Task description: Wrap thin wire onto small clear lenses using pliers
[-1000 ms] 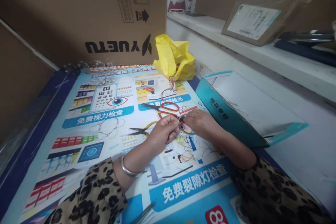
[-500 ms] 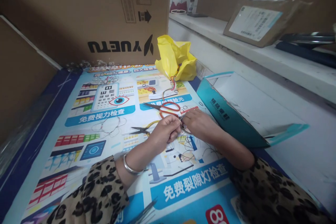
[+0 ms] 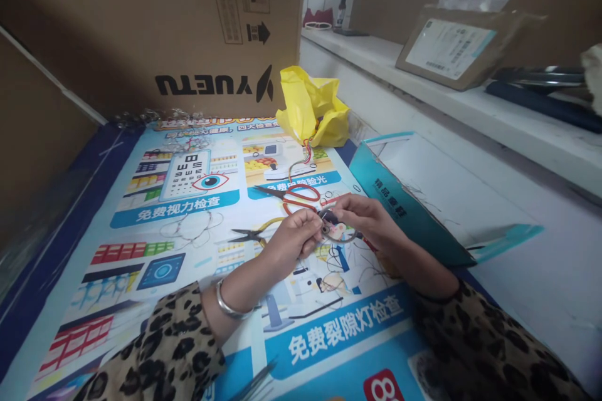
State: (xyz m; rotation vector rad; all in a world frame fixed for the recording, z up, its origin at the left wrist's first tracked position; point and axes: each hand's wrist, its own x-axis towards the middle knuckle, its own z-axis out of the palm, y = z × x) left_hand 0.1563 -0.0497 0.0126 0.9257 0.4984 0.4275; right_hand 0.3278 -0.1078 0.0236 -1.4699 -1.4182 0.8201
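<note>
My left hand (image 3: 298, 235), with a silver bangle on its wrist, pinches the left side of a thin grey cord loop (image 3: 347, 240) that looks like a bracelet. At the loop's upper edge the fingers of my right hand (image 3: 367, 216) are pressed together on the cord; the exact grip is too small to make out. Just beyond my hands lie scissors with orange handles (image 3: 301, 189), blades pointing left. Pliers with yellow handles (image 3: 251, 235) rest beside my left hand, their handle ends partly hidden behind it.
Loose thin cords (image 3: 195, 229) lie on the printed poster sheet (image 3: 202, 263). A yellow bag (image 3: 313, 106) with coloured cords stands at the back. On the right is an open teal box (image 3: 390, 200), below a ledge (image 3: 376, 53) bearing a parcel (image 3: 446, 47). A large carton (image 3: 188, 25) closes off the back.
My right hand has moved slightly up and right, its fingers lifting away from my left hand. More of the grey loop now shows between them. My left hand stays nearly in place.
</note>
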